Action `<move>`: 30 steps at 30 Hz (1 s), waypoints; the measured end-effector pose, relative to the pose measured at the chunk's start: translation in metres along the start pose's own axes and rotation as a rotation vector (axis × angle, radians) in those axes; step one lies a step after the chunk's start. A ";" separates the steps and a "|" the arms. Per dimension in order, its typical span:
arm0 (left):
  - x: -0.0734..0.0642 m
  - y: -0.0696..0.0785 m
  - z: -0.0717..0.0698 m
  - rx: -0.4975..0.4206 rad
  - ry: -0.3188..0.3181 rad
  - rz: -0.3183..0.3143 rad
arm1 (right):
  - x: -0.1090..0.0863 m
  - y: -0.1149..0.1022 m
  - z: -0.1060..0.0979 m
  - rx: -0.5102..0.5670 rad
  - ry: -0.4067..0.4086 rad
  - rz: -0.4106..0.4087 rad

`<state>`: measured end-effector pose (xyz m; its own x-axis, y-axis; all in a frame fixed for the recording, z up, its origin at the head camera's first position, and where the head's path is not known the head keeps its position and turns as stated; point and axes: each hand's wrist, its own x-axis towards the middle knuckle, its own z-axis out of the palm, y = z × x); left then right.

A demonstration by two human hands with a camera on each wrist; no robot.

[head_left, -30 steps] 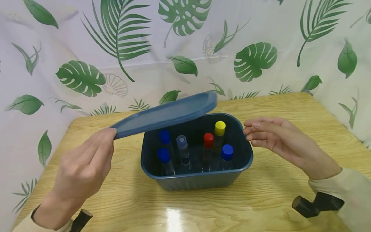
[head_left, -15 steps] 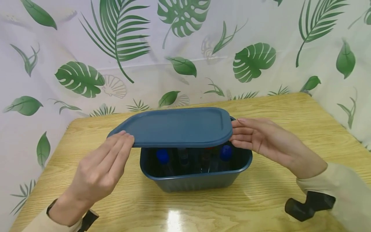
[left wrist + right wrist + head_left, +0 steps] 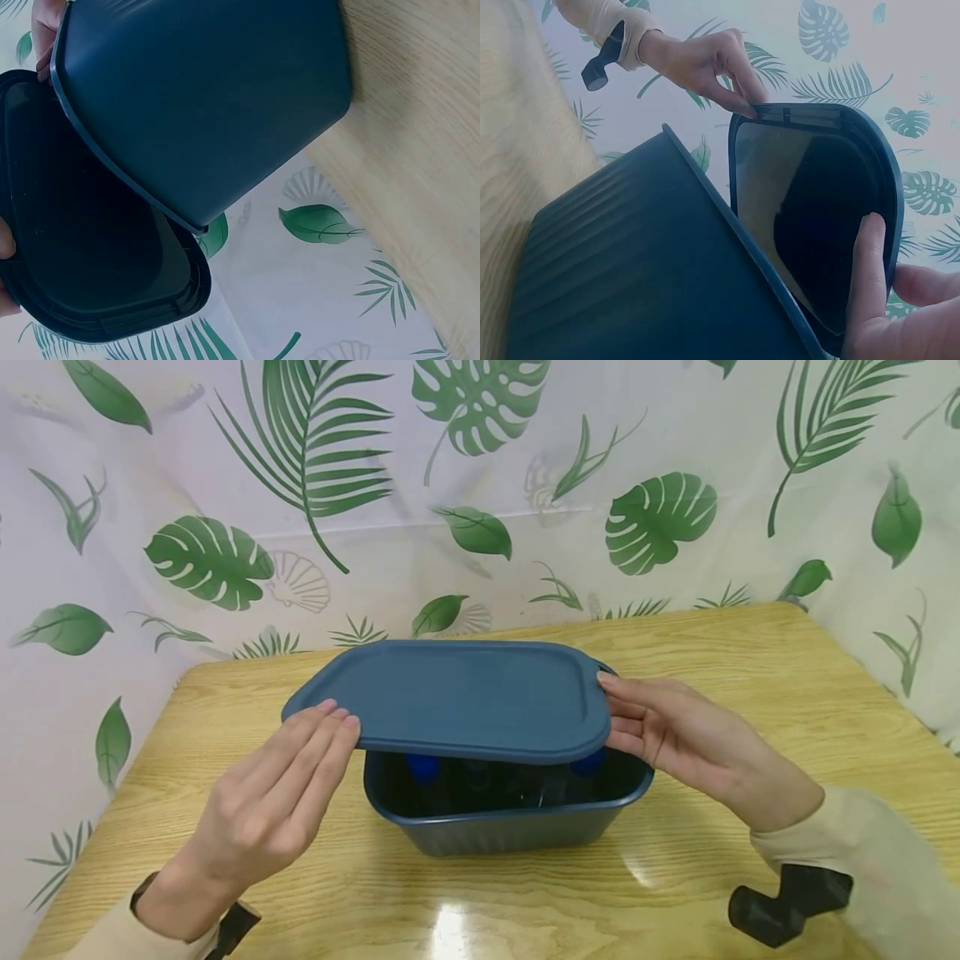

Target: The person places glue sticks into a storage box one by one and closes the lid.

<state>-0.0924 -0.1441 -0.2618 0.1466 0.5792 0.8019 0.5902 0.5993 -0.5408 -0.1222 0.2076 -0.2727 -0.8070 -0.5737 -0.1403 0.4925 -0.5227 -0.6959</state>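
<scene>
A dark blue lid [image 3: 465,697] is held at a tilt above a matching plastic box [image 3: 510,835], covering most of its opening. At the lid's left front corner my left hand [image 3: 262,802] pinches the edge, fingers on top and thumb beneath, as the right wrist view shows. My right hand [image 3: 690,743] grips the lid's right end, thumb on top and fingers under it. Through the front gap show a blue-capped bottle [image 3: 423,768] and another blue cap [image 3: 587,763]; the other bottles are hidden or too dark to make out. The lid's rimmed underside [image 3: 97,225] appears in the left wrist view.
The box stands on a wood-grain table [image 3: 360,893]. Behind the table hangs a white cloth [image 3: 525,560] printed with green leaves. Black wrist-worn devices [image 3: 791,902] sit at both sleeves.
The lid has swung down and levelled over the box, hiding most of the bottles. My left hand has shifted right with it. My right hand has moved left and taken hold of the lid's right end.
</scene>
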 end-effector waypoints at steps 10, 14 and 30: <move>-0.003 -0.002 0.000 -0.138 -0.029 -0.148 | 0.001 -0.002 -0.006 -0.127 -0.017 -0.069; -0.011 -0.006 -0.004 -0.246 -0.124 -0.371 | 0.001 -0.004 -0.013 -0.204 -0.055 -0.135; -0.041 -0.046 -0.015 -1.543 -0.101 -1.647 | -0.005 -0.022 -0.038 -0.355 -0.305 -0.166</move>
<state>-0.1137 -0.2035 -0.2665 -0.9580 0.2354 0.1638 0.0930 -0.2855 0.9539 -0.1415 0.2454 -0.2833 -0.7070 -0.6868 0.1684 0.1812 -0.4062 -0.8956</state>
